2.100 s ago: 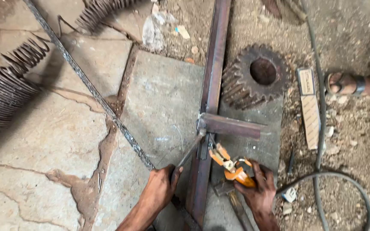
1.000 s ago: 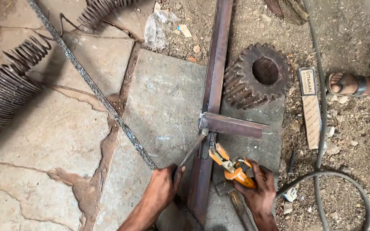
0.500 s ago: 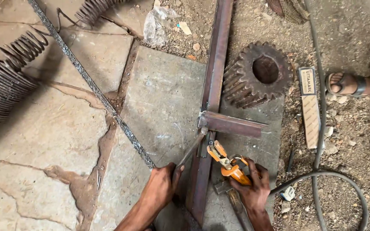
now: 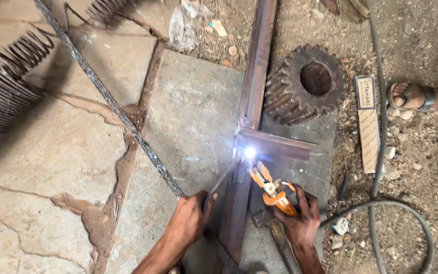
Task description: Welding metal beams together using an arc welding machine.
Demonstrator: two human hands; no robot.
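Note:
A long rusty steel angle bar [image 4: 253, 86] lies on a grey metal plate [image 4: 193, 116], and a short bar [image 4: 280, 144] meets it at a right angle. A bright white arc [image 4: 250, 152] glows at that joint. My left hand [image 4: 191, 219] grips a thin metal rod [image 4: 225, 177] that slants up to the glowing spot. Just right of the long bar, my right hand [image 4: 300, 215] is closed on an orange electrode holder [image 4: 268, 186], whose tip points at the same joint.
A big rusty gear [image 4: 307, 83] sits beside the bars. A twisted steel rod [image 4: 107, 99] crosses the cracked stone floor, with coil springs [image 4: 1, 101] at left. A flat electrode box [image 4: 368, 122], a grey cable [image 4: 381, 203] and another person's sandalled foot [image 4: 416, 96] are at right.
A bright arc has lit at the joint, where earlier there was none. Both hands have stayed close to the bars, shifting only slightly.

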